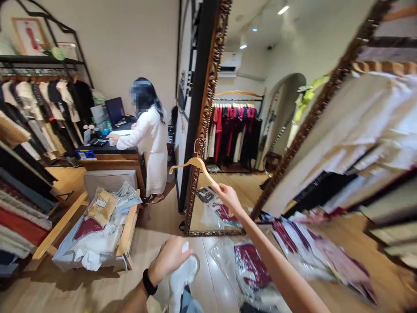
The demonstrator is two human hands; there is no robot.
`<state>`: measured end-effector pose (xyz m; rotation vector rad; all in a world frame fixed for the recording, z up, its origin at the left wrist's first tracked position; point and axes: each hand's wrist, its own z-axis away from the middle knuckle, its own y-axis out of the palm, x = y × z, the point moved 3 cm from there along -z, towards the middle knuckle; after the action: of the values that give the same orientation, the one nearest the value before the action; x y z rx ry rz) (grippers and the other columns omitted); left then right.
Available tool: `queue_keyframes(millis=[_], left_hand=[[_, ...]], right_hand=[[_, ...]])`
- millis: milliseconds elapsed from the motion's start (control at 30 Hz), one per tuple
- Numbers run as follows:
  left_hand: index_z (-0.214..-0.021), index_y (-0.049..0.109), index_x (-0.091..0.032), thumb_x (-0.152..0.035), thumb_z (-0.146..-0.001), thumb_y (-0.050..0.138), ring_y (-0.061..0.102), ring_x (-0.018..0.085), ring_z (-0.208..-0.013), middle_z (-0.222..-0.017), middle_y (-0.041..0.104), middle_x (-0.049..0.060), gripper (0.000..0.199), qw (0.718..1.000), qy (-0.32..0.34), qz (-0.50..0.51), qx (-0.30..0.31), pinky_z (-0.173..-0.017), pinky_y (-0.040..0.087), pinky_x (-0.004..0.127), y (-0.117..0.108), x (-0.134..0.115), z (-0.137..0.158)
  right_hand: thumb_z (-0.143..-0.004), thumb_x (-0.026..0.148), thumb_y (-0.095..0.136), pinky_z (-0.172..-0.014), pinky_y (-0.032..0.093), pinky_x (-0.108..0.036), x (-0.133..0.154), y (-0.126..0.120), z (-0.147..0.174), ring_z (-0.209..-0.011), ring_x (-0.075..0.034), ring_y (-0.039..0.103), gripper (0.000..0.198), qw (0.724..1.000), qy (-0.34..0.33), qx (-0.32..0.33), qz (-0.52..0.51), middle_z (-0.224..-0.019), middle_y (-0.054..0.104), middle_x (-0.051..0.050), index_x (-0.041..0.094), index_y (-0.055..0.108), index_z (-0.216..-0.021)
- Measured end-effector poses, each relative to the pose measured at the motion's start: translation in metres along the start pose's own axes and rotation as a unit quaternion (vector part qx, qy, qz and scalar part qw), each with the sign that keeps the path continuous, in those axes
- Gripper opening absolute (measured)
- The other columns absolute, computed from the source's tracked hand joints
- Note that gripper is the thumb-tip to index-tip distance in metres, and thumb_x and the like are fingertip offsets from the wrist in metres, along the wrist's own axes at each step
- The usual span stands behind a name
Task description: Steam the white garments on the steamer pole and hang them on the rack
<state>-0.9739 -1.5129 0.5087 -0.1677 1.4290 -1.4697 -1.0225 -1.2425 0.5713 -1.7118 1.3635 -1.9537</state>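
My right hand is closed around one end of a wooden clothes hanger and holds it up in front of the mirror frame. Nothing hangs on the hanger, and its metal hook points upward. Lower down, my left hand, with a black band on the wrist, is closed on a white garment that droops below the fingers. How the fingers grip the cloth is partly hidden. On the floor between my arms lies a dark red garment in clear plastic.
A wooden armchair piled with bagged clothes stands at left. Behind it, a person in white is at a counter. A large ornate-framed mirror leans ahead. Folded garments lie on the right floor; clothes racks line the left.
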Motion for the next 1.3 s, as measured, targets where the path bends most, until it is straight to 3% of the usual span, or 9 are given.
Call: queue_keyframes(millis=[133, 300, 433, 567, 733, 867, 1067, 1200, 1300], left_hand=[[-0.066, 0.057, -0.018, -0.045, -0.085, 0.046, 0.059, 0.019, -0.074, -0.075, 0.066, 0.005, 0.035, 0.993, 0.115, 0.012, 0.017, -0.064, 0.036, 0.027, -0.022, -0.014, -0.002], [-0.057, 0.046, -0.017, -0.057, -0.082, 0.047, 0.041, 0.012, -0.06, -0.058, 0.047, -0.002, 0.047, 0.961, 0.25, 0.062, 0.099, -0.055, 0.029, 0.024, -0.055, -0.055, -0.017], [-0.062, 0.052, -0.017, -0.061, -0.073, 0.059, 0.039, 0.011, -0.059, -0.059, 0.046, -0.003, 0.046, 0.931, 0.288, 0.054, 0.217, -0.052, 0.03, 0.024, -0.069, -0.107, -0.016], [-0.067, 0.058, -0.015, -0.06, -0.067, 0.067, 0.042, 0.011, -0.058, -0.061, 0.049, -0.003, 0.046, 0.913, 0.318, 0.018, 0.256, -0.051, 0.032, 0.022, -0.071, -0.167, -0.003], [-0.072, 0.062, -0.013, -0.064, -0.074, 0.06, 0.045, 0.01, -0.054, -0.062, 0.052, 0.0, 0.051, 0.892, 0.374, -0.008, 0.254, -0.049, 0.033, 0.021, -0.054, -0.251, 0.033], [-0.079, 0.066, -0.014, -0.062, -0.075, 0.063, 0.054, 0.012, -0.056, -0.068, 0.061, 0.003, 0.049, 0.876, 0.359, -0.004, 0.323, -0.052, 0.041, 0.022, -0.02, -0.327, 0.091], [-0.079, 0.071, -0.014, -0.061, -0.073, 0.067, 0.058, 0.014, -0.054, -0.07, 0.067, 0.006, 0.047, 0.859, 0.361, -0.037, 0.36, -0.05, 0.044, 0.023, 0.043, -0.44, 0.181], [-0.074, 0.07, -0.014, -0.063, -0.075, 0.064, 0.057, 0.013, -0.053, -0.065, 0.066, 0.006, 0.049, 0.854, 0.402, -0.069, 0.324, -0.048, 0.042, 0.021, 0.079, -0.504, 0.208], [-0.075, 0.069, -0.014, -0.063, -0.077, 0.062, 0.058, 0.012, -0.055, -0.067, 0.066, 0.005, 0.049, 0.831, 0.44, -0.081, 0.331, -0.049, 0.043, 0.02, 0.107, -0.544, 0.22]], right_hand=[[-0.076, 0.069, 0.053, -0.041, 0.025, -0.02, -0.046, -0.054, 0.147, -0.045, -0.008, 0.035, 0.056, 0.985, 0.083, -0.041, -0.142, -0.054, 0.042, 0.003, 0.013, 0.063, -0.078], [-0.063, 0.077, 0.063, -0.034, 0.012, -0.017, -0.089, -0.102, 0.341, -0.038, -0.003, 0.015, 0.067, 0.888, 0.287, -0.152, -0.327, -0.052, 0.023, 0.011, 0.018, 0.058, -0.094], [-0.065, 0.074, 0.066, -0.035, 0.009, -0.017, -0.117, -0.122, 0.482, -0.037, -0.002, 0.015, 0.06, 0.829, 0.339, -0.249, -0.368, -0.051, 0.026, 0.009, 0.021, 0.056, -0.091], [-0.066, 0.072, 0.069, -0.038, 0.011, -0.02, -0.141, -0.118, 0.59, -0.037, -0.004, 0.017, 0.056, 0.792, 0.37, -0.29, -0.391, -0.046, 0.025, 0.008, 0.019, 0.057, -0.079], [-0.063, 0.075, 0.067, -0.045, 0.006, -0.022, -0.182, -0.103, 0.679, -0.042, -0.004, 0.012, 0.059, 0.776, 0.399, -0.297, -0.389, -0.049, 0.018, 0.01, 0.018, 0.059, -0.077], [-0.054, 0.079, 0.069, -0.046, 0.005, -0.021, -0.23, -0.109, 0.728, -0.043, -0.003, 0.012, 0.067, 0.778, 0.397, -0.258, -0.414, -0.05, 0.015, 0.011, 0.017, 0.059, -0.078], [-0.058, 0.079, 0.067, -0.041, 0.009, -0.018, -0.286, -0.174, 0.783, -0.041, -0.002, 0.011, 0.066, 0.795, 0.337, -0.244, -0.441, -0.047, 0.016, 0.012, 0.016, 0.058, -0.078], [-0.061, 0.075, 0.069, -0.039, 0.011, -0.017, -0.309, -0.222, 0.821, -0.039, -0.002, 0.014, 0.061, 0.793, 0.302, -0.273, -0.453, -0.046, 0.019, 0.011, 0.017, 0.056, -0.076], [-0.068, 0.068, 0.07, -0.039, 0.011, -0.016, -0.327, -0.248, 0.845, -0.039, -0.002, 0.015, 0.054, 0.774, 0.274, -0.345, -0.455, -0.048, 0.019, 0.011, 0.018, 0.054, -0.076]])
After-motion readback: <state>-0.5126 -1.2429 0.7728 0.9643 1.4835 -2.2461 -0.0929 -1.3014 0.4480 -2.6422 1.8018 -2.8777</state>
